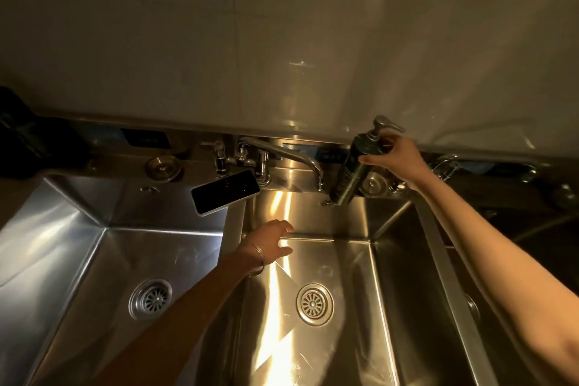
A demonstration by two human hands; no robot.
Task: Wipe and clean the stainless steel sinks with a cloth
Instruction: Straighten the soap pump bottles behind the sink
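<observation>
My right hand (395,156) grips a dark pump bottle (353,170) near its neck and holds it tilted above the back edge of the middle sink (385,276). My left hand (271,238) reaches over the back left corner of that basin with relaxed, spread fingers and holds nothing; thin bangles ring its wrist. A second steel sink (72,241) lies to the left, and the rim of a third basin (451,266) shows at the right. No cloth is in view.
A black phone (225,192) lies across the divider at the back, overhanging the left sink. A swivel faucet (282,152) with tap handles stands behind it. Round drain strainers (315,304) (151,298) sit in both basins. A tiled wall (282,41) rises behind.
</observation>
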